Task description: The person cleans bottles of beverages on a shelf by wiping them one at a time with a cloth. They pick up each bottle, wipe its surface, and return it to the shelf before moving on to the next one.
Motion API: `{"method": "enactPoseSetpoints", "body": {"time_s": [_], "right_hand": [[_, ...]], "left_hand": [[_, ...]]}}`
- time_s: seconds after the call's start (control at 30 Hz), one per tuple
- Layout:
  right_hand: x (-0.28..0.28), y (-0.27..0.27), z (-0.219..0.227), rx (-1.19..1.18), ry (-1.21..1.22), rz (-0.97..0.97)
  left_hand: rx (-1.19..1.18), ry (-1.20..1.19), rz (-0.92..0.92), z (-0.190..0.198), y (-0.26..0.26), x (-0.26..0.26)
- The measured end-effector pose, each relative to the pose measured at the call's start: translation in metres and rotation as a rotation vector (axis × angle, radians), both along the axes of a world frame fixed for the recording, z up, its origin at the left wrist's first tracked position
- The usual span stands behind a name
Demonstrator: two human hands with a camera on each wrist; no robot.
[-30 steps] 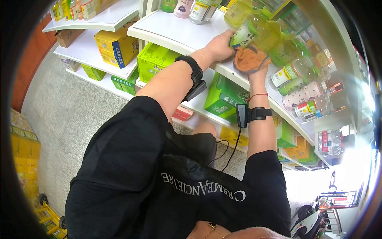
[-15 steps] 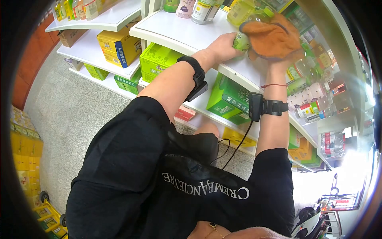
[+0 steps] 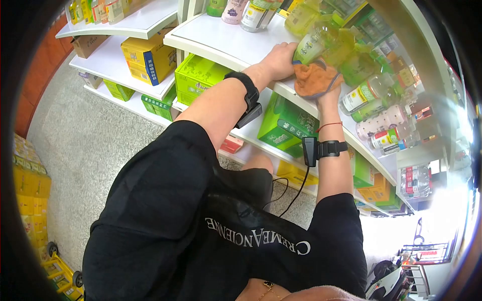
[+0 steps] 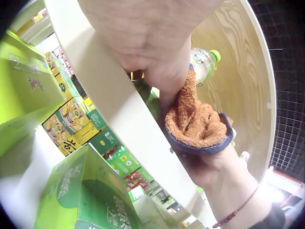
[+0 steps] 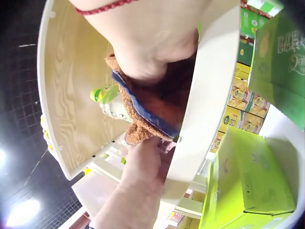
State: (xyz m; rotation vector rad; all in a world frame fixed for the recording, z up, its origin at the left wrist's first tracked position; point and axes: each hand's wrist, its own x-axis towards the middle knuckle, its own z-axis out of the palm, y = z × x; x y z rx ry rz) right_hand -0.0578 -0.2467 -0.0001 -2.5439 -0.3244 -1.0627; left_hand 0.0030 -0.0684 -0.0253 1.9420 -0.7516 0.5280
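My left hand (image 3: 280, 61) grips a clear bottle (image 3: 310, 46) with a green label and green cap near its base, above the shelf's front edge. The bottle leans, its cap end pointing away from me. With my right hand (image 3: 329, 95) I hold an orange-brown cloth (image 3: 316, 79) with a dark blue hem against the bottle's lower end. In the left wrist view the cloth (image 4: 198, 121) bunches over the right fingers and hides them. The bottle's capped end (image 5: 107, 98) shows beyond the cloth in the right wrist view.
Several bottles (image 3: 359, 95) stand along the shelf to the right, and others (image 3: 256, 15) at its back left. Green cartons (image 3: 288, 123) sit on the shelf below. A yellow carton (image 3: 148, 57) is on the left shelving. The white shelf edge (image 3: 296, 95) runs under both hands.
The cloth in my right hand went up over the bottle's upper part half a second ago and is now back down at its lower end. My left hand has kept its grip nearly in place.
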Motion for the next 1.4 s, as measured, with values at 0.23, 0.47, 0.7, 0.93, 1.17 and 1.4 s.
{"method": "enactPoseSetpoints", "body": {"time_s": [0.23, 0.47, 0.7, 0.93, 1.17, 1.4], "right_hand": [[0.016, 0.008, 0.039, 0.450, -0.187, 0.243], [0.018, 0.009, 0.079, 0.599, -0.291, 0.489], [0.017, 0.000, 0.030, 0.281, -0.344, 0.315], [-0.010, 0.013, 0.008, -0.158, -0.068, 0.039], [0.008, 0.000, 0.043, -0.083, -0.380, 0.147], [0.010, 0.006, 0.101, 0.166, -0.476, 0.384]], "left_hand": [[-0.038, 0.211, -0.129, 0.009, 0.007, -0.005], [-0.031, 0.046, -0.088, 0.005, 0.006, -0.003], [0.062, 0.140, -0.038, 0.007, 0.007, -0.005], [-0.060, 0.138, -0.146, 0.016, 0.011, -0.012], [-0.010, 0.064, -0.079, 0.007, 0.010, -0.005], [-0.013, 0.079, -0.035, 0.006, 0.006, -0.005]]}}
